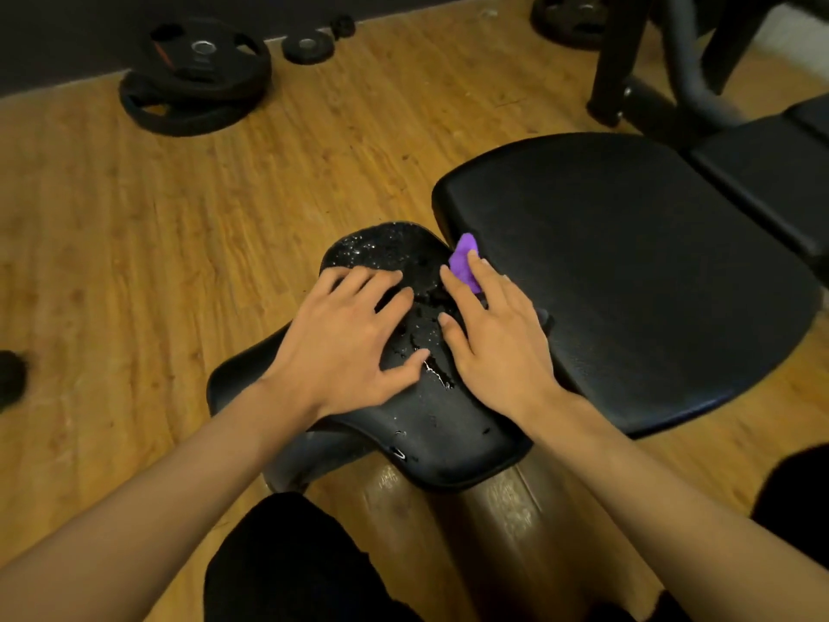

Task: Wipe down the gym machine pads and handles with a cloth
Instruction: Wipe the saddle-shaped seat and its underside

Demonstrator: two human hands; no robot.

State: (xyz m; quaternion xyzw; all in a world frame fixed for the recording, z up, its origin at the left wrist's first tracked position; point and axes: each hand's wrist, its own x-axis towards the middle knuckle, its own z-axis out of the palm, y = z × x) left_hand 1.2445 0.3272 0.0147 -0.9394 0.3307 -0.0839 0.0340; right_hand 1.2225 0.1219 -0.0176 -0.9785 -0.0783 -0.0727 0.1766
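Observation:
A small black pad (pixel 430 419), curved and speckled with wet droplets, sits in the middle of the head view. My left hand (pixel 350 343) lies flat on it with fingers spread. My right hand (pixel 489 338) rests beside it on the pad's right side, fingers straight, over a purple cloth (pixel 464 260) whose end sticks out past the fingertips. How much cloth lies under the palm is hidden. A large black seat pad (pixel 628 271) adjoins on the right.
Black weight plates (pixel 197 78) lie on the wooden floor at the back left, a smaller plate (pixel 307 46) beside them. A dark machine frame (pixel 664 56) stands at the back right, with more bench padding (pixel 771 181) at the right edge. My dark-clothed knee (pixel 291 563) is below.

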